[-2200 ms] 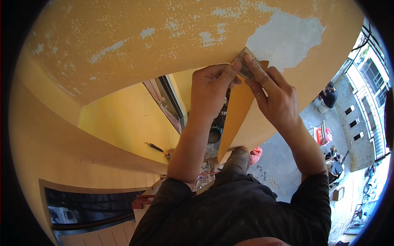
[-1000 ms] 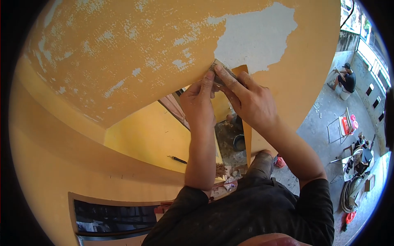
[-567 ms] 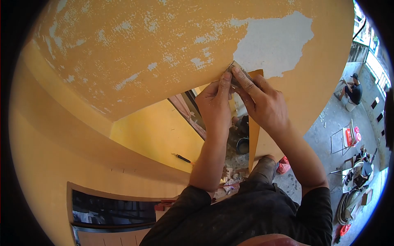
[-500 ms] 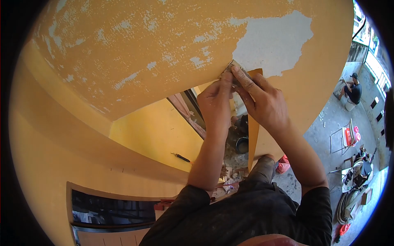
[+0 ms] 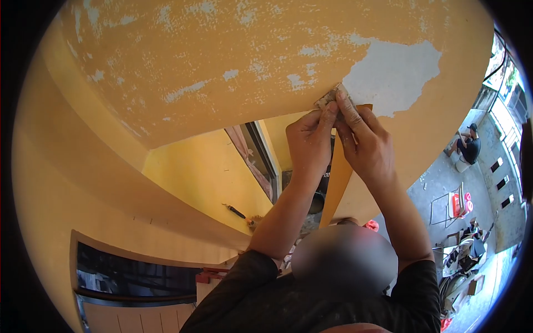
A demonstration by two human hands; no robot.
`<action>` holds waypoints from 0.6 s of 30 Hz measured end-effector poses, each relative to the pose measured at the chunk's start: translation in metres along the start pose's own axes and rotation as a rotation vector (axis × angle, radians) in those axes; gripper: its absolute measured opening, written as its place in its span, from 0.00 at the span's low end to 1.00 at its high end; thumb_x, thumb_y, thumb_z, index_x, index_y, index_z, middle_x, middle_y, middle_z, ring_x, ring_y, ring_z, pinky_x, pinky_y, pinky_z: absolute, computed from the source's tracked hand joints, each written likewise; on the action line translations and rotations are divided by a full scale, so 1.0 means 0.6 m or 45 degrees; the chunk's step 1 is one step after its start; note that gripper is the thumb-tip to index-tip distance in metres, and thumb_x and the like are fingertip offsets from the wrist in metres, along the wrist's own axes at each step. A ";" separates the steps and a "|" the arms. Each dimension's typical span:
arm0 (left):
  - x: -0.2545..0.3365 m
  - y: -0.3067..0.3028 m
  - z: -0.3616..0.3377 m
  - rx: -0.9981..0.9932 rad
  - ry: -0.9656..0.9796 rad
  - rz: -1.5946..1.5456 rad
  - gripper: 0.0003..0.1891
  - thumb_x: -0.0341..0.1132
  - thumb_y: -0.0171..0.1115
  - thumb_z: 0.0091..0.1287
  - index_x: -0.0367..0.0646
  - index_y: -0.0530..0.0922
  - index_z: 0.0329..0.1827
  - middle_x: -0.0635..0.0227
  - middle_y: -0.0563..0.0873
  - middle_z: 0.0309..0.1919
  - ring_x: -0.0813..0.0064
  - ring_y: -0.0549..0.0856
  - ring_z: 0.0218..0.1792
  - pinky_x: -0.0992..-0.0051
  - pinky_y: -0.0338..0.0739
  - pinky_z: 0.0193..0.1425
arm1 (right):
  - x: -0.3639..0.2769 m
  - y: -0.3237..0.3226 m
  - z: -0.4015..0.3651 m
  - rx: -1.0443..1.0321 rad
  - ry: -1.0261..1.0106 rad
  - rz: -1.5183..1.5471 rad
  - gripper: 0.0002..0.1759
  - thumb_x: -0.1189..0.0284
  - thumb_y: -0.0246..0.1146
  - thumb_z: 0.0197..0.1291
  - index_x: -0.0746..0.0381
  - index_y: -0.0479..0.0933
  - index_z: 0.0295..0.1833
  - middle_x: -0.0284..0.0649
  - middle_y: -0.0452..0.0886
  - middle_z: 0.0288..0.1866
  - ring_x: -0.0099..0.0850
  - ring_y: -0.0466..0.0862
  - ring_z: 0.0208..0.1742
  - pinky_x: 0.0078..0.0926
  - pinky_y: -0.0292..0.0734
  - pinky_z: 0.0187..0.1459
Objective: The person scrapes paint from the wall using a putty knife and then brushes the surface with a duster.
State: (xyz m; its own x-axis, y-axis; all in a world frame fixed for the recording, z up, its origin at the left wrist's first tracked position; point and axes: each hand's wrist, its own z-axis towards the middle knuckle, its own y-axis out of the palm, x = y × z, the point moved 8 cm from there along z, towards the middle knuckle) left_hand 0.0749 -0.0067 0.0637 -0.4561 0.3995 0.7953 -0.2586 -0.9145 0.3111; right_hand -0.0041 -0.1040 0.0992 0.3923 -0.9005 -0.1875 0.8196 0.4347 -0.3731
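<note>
Both hands are raised together at the lower edge of a yellow painted surface [image 5: 211, 66] with peeled, whitish spots. My left hand [image 5: 311, 141] has its thumb and fingers pinched on a small, dirty flat scraper-like piece [image 5: 328, 98]. My right hand [image 5: 365, 139] grips the same piece from the right, its index finger stretched along it. The piece touches the surface's edge, just left of a large bare white patch [image 5: 394, 72]. What the curled fingers cover is hidden.
A pillar edge [image 5: 340, 186] drops below my right hand. At the left, a thin tool [image 5: 237, 212] lies near the yellow wall [image 5: 194, 166]. Far right, a person [image 5: 470, 145] sits near a red and white chair [image 5: 458, 204]. A blurred round shape [image 5: 344, 258] covers the lower middle.
The view has shifted, so the patch and both hands appear further right. The hands still hold the piece at the edge. A blurred round shape now covers the lower middle.
</note>
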 end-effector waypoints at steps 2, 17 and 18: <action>-0.008 -0.002 0.001 0.025 -0.053 -0.067 0.15 0.38 0.62 0.69 0.32 0.83 0.31 0.76 0.78 0.20 0.89 0.70 0.25 0.84 0.65 0.29 | -0.003 0.001 0.006 -0.008 0.001 -0.010 0.27 0.72 0.66 0.57 0.49 0.74 0.64 0.36 0.72 0.28 0.33 0.76 0.22 0.31 0.75 0.23; -0.023 0.007 -0.030 -0.017 -0.007 -0.040 0.14 0.37 0.61 0.70 0.34 0.82 0.32 0.78 0.74 0.20 0.91 0.67 0.23 0.85 0.60 0.25 | 0.006 -0.012 -0.022 -0.012 0.037 -0.158 0.28 0.70 0.66 0.57 0.46 0.74 0.65 0.33 0.70 0.26 0.30 0.74 0.21 0.29 0.74 0.22; -0.026 0.007 -0.030 -0.041 -0.081 -0.044 0.12 0.33 0.60 0.70 0.32 0.81 0.33 0.76 0.77 0.23 0.90 0.70 0.27 0.85 0.64 0.29 | 0.007 -0.012 -0.021 -0.014 0.041 -0.160 0.28 0.70 0.66 0.57 0.46 0.74 0.65 0.33 0.70 0.26 0.30 0.74 0.21 0.29 0.74 0.22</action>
State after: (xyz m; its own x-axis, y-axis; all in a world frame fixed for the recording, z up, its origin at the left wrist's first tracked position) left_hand 0.0656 -0.0159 0.0433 -0.3915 0.4251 0.8161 -0.3009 -0.8973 0.3231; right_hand -0.0136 -0.1105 0.0894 0.2729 -0.9473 -0.1679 0.8569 0.3187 -0.4051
